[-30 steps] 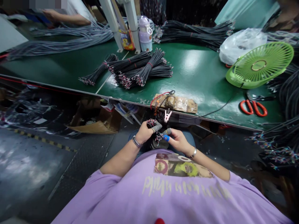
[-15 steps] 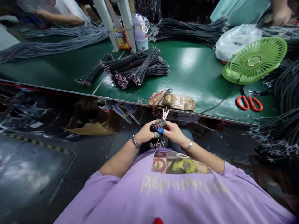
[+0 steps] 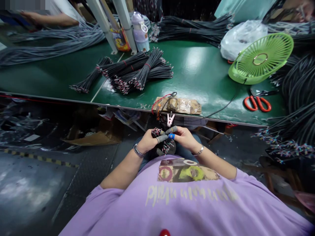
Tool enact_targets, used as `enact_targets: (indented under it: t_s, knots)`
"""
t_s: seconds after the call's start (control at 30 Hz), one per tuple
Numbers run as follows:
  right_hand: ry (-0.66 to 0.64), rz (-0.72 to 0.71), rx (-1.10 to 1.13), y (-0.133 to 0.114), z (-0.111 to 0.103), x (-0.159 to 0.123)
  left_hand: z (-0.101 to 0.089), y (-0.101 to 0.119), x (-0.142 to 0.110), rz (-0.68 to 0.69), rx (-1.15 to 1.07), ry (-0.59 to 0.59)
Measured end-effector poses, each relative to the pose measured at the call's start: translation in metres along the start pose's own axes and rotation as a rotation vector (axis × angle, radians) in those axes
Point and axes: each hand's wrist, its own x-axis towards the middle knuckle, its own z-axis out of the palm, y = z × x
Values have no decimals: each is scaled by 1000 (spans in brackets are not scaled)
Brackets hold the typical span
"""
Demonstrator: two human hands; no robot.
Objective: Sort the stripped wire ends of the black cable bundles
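My left hand (image 3: 147, 141) is closed around a bundle of short black cables (image 3: 157, 132), whose stripped pink and white wire ends stick up above the fist. Grey finger covers are on its fingertips. Facing it, my right hand (image 3: 185, 139) pinches close to the left fingertips, a blue wrap on its thumb and a grey cover on a finger. Whatever lies in that pinch is too small to make out. Below the hands, more cable ends (image 3: 168, 146) show over my lap. A pink clothespin-like clip (image 3: 170, 120) stands just beyond the fingers, at the table edge.
Tied black cable bundles (image 3: 137, 70) lie on the green table (image 3: 194, 83). A taped wooden block (image 3: 184, 105) sits at its edge. Red-handled scissors (image 3: 257, 103), a green fan (image 3: 261, 59) and long cables (image 3: 299, 85) are rightward. A bottle (image 3: 141, 32) stands behind; co-workers are across.
My hands have drawn slightly apart, the left one shifting left with the bundle. The right fingers now meet the left fingertips beside the bundle. The whole view has shifted a little.
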Motion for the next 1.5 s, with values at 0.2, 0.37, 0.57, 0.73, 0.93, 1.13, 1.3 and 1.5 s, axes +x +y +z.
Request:
enact_targets:
  t_s: [0.2, 0.37, 0.57, 0.73, 0.93, 1.13, 1.3, 1.5]
  knots:
    - [-8, 29, 44, 2, -2, 1, 6, 2, 1, -12, -57, 79]
    - [69, 181, 359, 7, -2, -2, 10, 6, 2, 73, 48, 171]
    - [87, 234, 440, 10, -4, -3, 11, 9, 2, 77, 101, 195]
    - [102, 252, 475, 12, -1, -3, 10, 3, 2, 65, 69, 181]
    - [123, 285, 511, 12, 1, -4, 9, 2, 2, 69, 29, 165]
    - [121, 301, 550, 14, 4, -4, 10, 3, 1, 60, -16, 164]
    - [112, 304, 568, 15, 3, -4, 10, 2, 0, 64, -28, 160]
    - [115, 304, 574, 13, 4, -5, 10, 1, 0, 66, -23, 157]
